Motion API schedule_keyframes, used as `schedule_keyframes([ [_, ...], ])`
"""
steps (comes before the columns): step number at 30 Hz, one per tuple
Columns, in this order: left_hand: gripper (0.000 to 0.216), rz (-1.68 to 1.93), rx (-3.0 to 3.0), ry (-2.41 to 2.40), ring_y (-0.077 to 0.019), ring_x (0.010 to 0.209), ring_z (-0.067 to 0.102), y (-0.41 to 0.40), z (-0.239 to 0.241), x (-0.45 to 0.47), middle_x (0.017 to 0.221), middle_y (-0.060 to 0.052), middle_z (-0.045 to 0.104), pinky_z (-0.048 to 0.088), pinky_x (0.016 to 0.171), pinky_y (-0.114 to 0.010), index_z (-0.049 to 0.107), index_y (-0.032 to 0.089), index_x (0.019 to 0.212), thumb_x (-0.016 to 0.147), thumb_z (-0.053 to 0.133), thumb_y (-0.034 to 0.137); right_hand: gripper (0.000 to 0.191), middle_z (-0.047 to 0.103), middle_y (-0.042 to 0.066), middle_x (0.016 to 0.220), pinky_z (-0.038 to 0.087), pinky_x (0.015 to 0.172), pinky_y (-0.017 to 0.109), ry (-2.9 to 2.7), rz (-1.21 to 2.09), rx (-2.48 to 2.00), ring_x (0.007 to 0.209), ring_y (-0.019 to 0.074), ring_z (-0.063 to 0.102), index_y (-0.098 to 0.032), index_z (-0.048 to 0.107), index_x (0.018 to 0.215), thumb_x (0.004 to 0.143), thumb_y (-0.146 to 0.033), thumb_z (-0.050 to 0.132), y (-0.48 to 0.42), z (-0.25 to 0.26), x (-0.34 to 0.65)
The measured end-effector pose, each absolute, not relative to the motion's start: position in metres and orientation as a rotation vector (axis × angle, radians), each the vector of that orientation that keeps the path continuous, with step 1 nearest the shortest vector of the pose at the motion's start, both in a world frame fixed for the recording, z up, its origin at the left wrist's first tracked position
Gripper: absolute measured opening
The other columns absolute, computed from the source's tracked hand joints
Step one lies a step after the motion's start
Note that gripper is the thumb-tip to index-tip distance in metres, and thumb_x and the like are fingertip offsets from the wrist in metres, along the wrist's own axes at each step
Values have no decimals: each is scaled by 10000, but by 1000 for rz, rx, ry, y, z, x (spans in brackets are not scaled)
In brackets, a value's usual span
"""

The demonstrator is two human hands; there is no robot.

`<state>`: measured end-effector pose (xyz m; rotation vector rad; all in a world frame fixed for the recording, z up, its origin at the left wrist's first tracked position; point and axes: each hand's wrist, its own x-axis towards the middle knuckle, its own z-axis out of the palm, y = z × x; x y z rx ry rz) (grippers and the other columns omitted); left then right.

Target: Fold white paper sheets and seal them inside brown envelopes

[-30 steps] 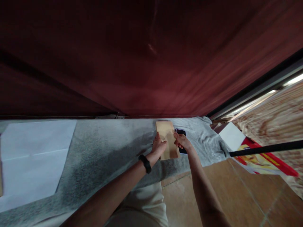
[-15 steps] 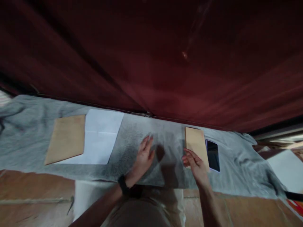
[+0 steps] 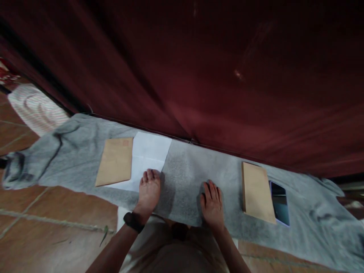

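Observation:
My left hand (image 3: 149, 191), with a black band at the wrist, lies flat and open, its fingertips on the near corner of a white paper sheet (image 3: 145, 159). My right hand (image 3: 212, 203) rests open and palm down on the grey cloth (image 3: 184, 174), holding nothing. A brown envelope (image 3: 115, 161) lies on the left part of the white sheet. A second brown envelope (image 3: 256, 191) lies to the right of my right hand, apart from it. A dark phone (image 3: 280, 203) lies right beside that envelope.
A dark red curtain (image 3: 199, 68) hangs along the far edge of the cloth. The cloth lies on brown floor tiles (image 3: 51, 227). A striped white fabric (image 3: 36, 108) lies at the far left.
Both hands let go of the right brown envelope, which now lies by the phone. The view swung left. My left hand moved to the white sheet and my right hand onto the cloth.

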<state>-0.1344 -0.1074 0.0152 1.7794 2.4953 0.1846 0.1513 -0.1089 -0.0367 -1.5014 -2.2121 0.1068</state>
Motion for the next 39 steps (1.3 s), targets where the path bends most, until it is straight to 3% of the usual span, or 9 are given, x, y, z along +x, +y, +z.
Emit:
schedule_keyframes([
  [5, 478, 139, 1763, 2432, -376, 1070, 684, -99, 47, -135, 1216, -256, 693, 573, 851, -491, 680, 72, 1268, 940, 332, 78, 478, 477, 153, 1604, 321, 1239, 578, -2161, 172, -1505, 1497, 301, 421, -195, 503, 1523, 1066, -299, 412, -108, -36, 150],
  [9, 532, 170, 1931, 2327, -358, 1110, 678, -105, 61, -90, 1365, -234, 655, 591, 807, -460, 588, 96, 1425, 963, 323, 72, 458, 559, 138, 1537, 376, 1220, 565, -1982, 413, -1476, 1451, 288, 488, -211, 588, 1455, 1081, -364, 373, -105, -32, 153],
  [15, 562, 145, 2143, 2025, -326, 1232, 650, -121, 53, 15, 1414, -242, 634, 593, 868, -391, 626, 101, 1399, 905, 383, -12, 563, 725, 119, 1312, 539, 1081, 430, -1515, 930, -1550, 1230, 251, 677, -212, 655, 1368, 1065, -560, 334, -83, -19, 165],
  [19, 533, 101, 2239, 1925, -310, 1209, 672, -125, 43, 48, 1379, -239, 661, 598, 866, -384, 624, 64, 1383, 907, 398, -15, 608, 760, 131, 1183, 568, 977, 401, -1359, 1026, -1560, 1099, 269, 709, -151, 681, 1310, 958, -613, 497, -63, -16, 163],
  [23, 416, 267, 2264, 1817, -278, 1198, 679, -128, 36, 35, 1409, -169, 665, 570, 987, -400, 626, 125, 1382, 993, 518, 226, 580, 743, 48, 834, 566, 765, 358, -1348, 1020, -1575, 752, 223, 675, -119, 649, 1345, 881, -459, 577, -51, -20, 158],
  [25, 460, 414, 2277, 1814, -290, 1274, 637, -128, 30, 13, 1456, -150, 637, 522, 1078, -416, 622, 160, 1392, 1003, 553, 394, 557, 742, 54, 848, 556, 759, 347, -1355, 949, -1585, 761, 218, 671, -124, 638, 1361, 884, -399, 556, -49, -22, 158],
  [28, 502, 587, 2232, 2034, -341, 1420, 509, -121, 17, -30, 1579, -179, 509, 456, 1137, -486, 545, 160, 1479, 1027, 485, 368, 524, 754, 84, 908, 551, 757, 336, -1362, 836, -1604, 791, 222, 684, -130, 630, 1373, 905, -343, 526, -49, -25, 158],
  [32, 542, 632, 2036, 2286, -397, 1322, 560, -105, 0, -80, 1517, -255, 533, 472, 1082, -543, 530, 84, 1471, 1010, 478, 365, 490, 771, 114, 969, 554, 770, 329, -1367, 719, -1628, 820, 229, 704, -128, 633, 1372, 934, -296, 492, -49, -24, 155],
  [39, 520, 721, 1906, 2187, -320, 1112, 642, -91, -14, -95, 1248, -168, 662, 531, 1021, -474, 565, 143, 1449, 945, 545, 273, 490, 783, 148, 1032, 575, 825, 354, -1506, 635, -1765, 879, 255, 737, -113, 598, 1420, 960, -229, 473, -40, -15, 154],
])
